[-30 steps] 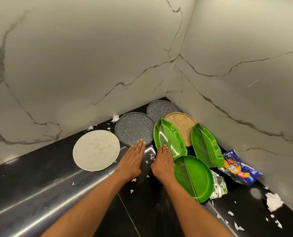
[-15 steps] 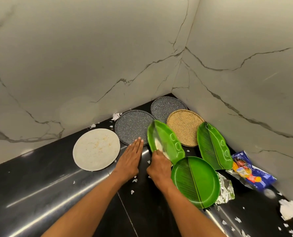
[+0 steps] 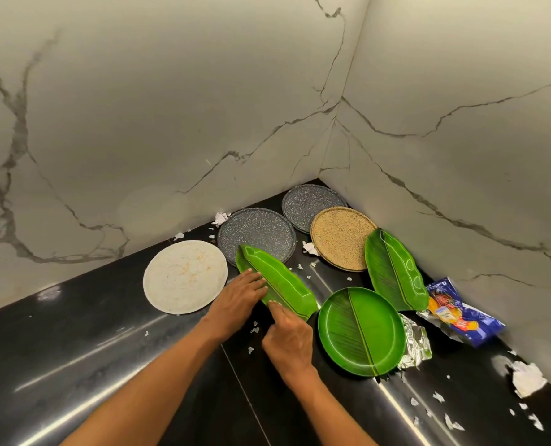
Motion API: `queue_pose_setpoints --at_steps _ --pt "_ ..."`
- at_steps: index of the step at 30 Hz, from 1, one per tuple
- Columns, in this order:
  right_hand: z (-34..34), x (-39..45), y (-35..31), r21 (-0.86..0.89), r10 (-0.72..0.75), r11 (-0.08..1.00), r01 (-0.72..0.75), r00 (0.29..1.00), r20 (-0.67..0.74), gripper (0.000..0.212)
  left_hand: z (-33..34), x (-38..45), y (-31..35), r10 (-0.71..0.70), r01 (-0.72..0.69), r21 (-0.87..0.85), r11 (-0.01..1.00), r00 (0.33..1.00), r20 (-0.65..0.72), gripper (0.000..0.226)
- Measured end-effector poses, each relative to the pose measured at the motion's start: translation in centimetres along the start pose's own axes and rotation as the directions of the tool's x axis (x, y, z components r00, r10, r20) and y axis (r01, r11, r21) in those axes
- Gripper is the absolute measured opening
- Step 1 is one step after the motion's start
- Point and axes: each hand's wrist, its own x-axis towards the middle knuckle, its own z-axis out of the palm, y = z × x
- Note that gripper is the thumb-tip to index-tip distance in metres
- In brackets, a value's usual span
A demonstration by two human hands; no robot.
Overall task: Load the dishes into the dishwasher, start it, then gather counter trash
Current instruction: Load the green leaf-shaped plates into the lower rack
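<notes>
A green leaf-shaped plate is raised off the black counter and tilted, its far tip over a grey speckled plate. My right hand grips its near end. My left hand holds its left rim with the fingers over the edge. Around it lie a white plate, a second grey plate, a tan speckled plate, another leaf-shaped plate and a round green plate.
Marble walls meet in a corner behind the plates. Crumpled foil and a blue snack wrapper lie right of the round green plate. A wad of white paper and several paper scraps are scattered on the counter.
My right hand has lifted the leaf-shaped plate and swung it left, away from the tan plate. My left hand has left the counter and taken the plate's rim.
</notes>
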Motion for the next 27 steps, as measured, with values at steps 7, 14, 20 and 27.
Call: queue_pose_setpoints --at_steps 7,14,20,27 --pt "-0.4 -3.0 -0.1 0.029 -0.057 0.998 0.061 0.993 -0.099 0.049 -2.6 -3.8 1.5 0.053 -0.061 -0.027 0.998 0.972 -0.227 0.035" --pt "-1.8 -9.6 -0.9 0.012 -0.123 0.992 0.128 0.974 -0.19 0.05 -3.2 -9.1 5.3 0.11 -0.124 -0.032 0.992 0.955 -0.275 0.028" --pt "-3.9 -18.2 -2.5 -0.012 -0.006 1.0 0.002 0.959 -0.285 0.056 -3.6 -13.9 11.4 0.152 -0.2 -0.105 0.974 0.924 -0.351 0.028" --pt "-5.3 -31.7 -6.9 -0.051 0.19 0.973 -0.227 0.902 -0.387 0.053 -4.9 -22.1 18.3 0.317 -0.395 -0.18 0.901 0.882 -0.35 0.025"
